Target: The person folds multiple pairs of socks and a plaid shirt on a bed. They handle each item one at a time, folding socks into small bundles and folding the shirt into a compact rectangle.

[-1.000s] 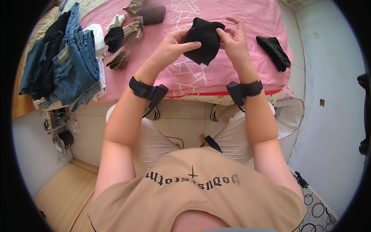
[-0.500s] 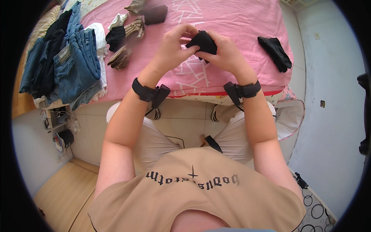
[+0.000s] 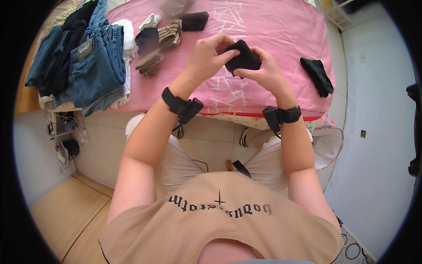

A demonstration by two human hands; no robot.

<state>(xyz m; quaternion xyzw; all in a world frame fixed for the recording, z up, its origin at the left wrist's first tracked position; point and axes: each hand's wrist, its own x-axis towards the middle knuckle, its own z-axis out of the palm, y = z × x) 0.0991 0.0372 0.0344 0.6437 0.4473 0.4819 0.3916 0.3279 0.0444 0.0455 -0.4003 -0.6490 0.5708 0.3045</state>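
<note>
Between my two hands, just above the pink bed cover [image 3: 272, 26], is a black sock [image 3: 243, 58] folded into a small flat bundle. My left hand [image 3: 207, 57] grips its left side, thumb pressed on the face of the fabric. At the right, my right hand [image 3: 269, 74] pinches the lower right edge, thumb along the bottom and fingers behind. Another dark sock pair [image 3: 317, 77] lies by the bed's right edge. Several balled or folded socks, among them a patterned brown one [image 3: 170, 34] and a dark one [image 3: 194, 20], are grouped left of my hands.
Folded jeans [image 3: 97, 66] and dark trousers [image 3: 55, 61] are stacked at the bed's left end, beside white cloth [image 3: 129, 39]. Below the bed edge is the tiled floor [image 3: 206, 143]. A whitish fabric bin [image 3: 327, 147] stands at the right, near the wall [image 3: 378, 97].
The view has shifted slightly. My left thumb has slid up onto the sock's face, and my right thumb now runs along its lower edge. The bundle looks flatter and wider.
</note>
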